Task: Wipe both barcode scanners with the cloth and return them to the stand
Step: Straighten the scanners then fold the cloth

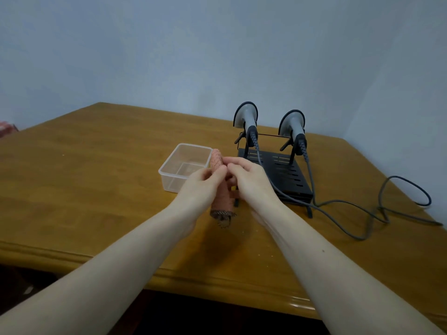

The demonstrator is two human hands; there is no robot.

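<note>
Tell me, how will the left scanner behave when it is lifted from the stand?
The left scanner is probably stiff. Its cable trails over the table, so it may drag. The head looks wide, so possibly top-heavy.

cloth (219, 170): salmon-pink, diamond-net pattern, darker brown at its frayed end
scanners (246, 117) (294, 124): grey heads, black rims
stand (281, 175): black
cables (350, 209): grey
box (185, 163): clear
table (96, 165): golden-brown wood grain

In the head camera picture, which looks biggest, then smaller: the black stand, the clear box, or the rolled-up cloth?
1. black stand
2. clear plastic box
3. rolled cloth, partly hidden by both hands
</note>
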